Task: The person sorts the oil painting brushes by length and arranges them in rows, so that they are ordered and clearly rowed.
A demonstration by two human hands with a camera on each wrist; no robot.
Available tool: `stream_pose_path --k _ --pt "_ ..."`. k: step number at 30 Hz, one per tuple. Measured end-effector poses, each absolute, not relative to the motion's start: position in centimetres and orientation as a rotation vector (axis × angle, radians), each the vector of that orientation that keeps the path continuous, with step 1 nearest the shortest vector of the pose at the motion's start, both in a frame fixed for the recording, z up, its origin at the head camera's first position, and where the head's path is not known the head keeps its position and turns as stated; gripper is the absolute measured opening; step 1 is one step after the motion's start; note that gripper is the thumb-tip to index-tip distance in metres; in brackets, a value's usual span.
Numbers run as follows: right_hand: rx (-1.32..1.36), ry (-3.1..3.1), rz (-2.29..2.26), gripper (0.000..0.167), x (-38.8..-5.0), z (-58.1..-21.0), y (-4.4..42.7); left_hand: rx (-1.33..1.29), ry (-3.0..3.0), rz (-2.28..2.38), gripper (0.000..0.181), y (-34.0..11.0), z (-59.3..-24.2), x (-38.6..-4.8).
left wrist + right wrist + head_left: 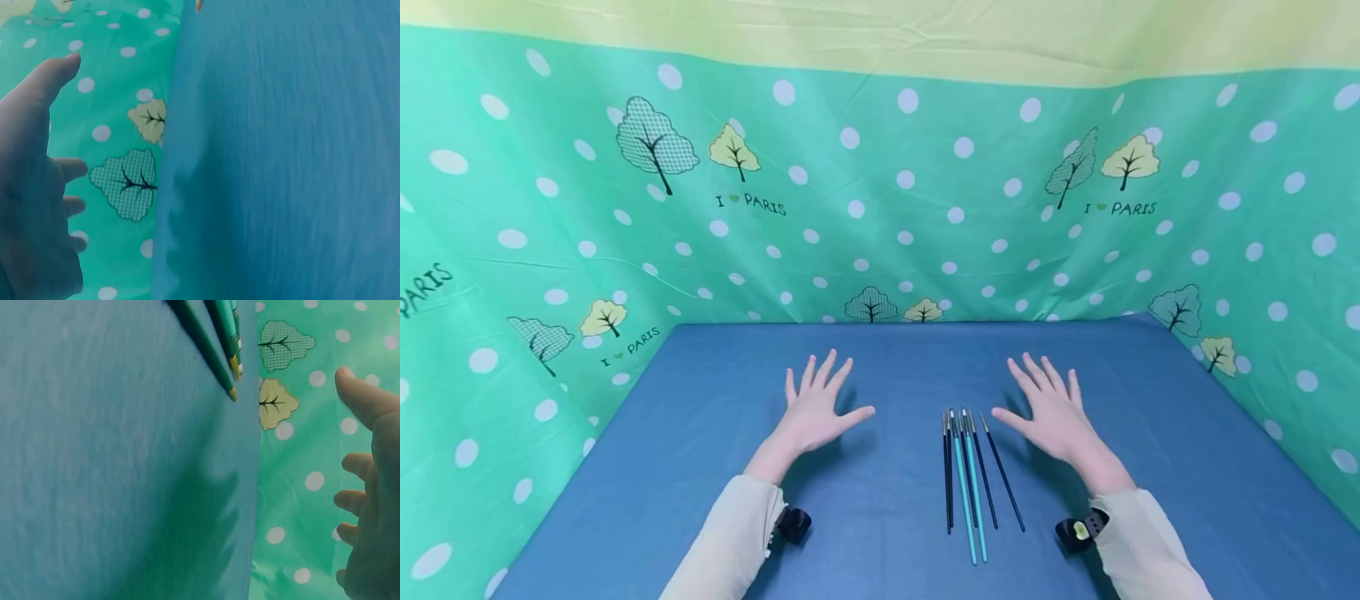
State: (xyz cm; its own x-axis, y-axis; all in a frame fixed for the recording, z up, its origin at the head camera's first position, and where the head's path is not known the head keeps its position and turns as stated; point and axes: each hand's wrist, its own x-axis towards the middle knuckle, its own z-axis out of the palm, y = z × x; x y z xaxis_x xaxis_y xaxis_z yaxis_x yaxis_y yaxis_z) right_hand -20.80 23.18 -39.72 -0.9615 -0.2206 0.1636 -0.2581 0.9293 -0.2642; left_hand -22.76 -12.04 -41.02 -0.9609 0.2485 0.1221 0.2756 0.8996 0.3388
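Brushes (975,485) on blue table (872,517), dotted backdrop (925,217).

A wide, plain blue desk (700,408) is occupied right of centre by a loose row of slim paintbrushes (974,483), laid flat with their tips turned toward the far edge. Several dark-handled brushes (947,479) are mixed with two turquoise-handled brushes (964,492); the rightmost dark brush (1006,479) is slanted slightly apart.
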Motion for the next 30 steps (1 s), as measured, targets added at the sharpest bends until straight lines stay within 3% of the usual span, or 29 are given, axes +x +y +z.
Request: stream_pose_path --k 14,22,30 --pt "0.348 -2.945 0.679 0.074 -18.8 -39.9 21.8 -0.457 -2.917 -0.967 0.074 -9.0 -41.0 -20.7" --pt "0.292 -2.968 0.786 0.055 -18.0 -40.3 21.2 -0.523 -2.878 -1.236 0.06 -7.0 -41.1 -19.5" --pt "0.259 -3.067 0.842 0.055 -17.6 -40.8 20.7 -0.501 -2.882 -1.438 0.05 -4.9 -42.2 -18.5"
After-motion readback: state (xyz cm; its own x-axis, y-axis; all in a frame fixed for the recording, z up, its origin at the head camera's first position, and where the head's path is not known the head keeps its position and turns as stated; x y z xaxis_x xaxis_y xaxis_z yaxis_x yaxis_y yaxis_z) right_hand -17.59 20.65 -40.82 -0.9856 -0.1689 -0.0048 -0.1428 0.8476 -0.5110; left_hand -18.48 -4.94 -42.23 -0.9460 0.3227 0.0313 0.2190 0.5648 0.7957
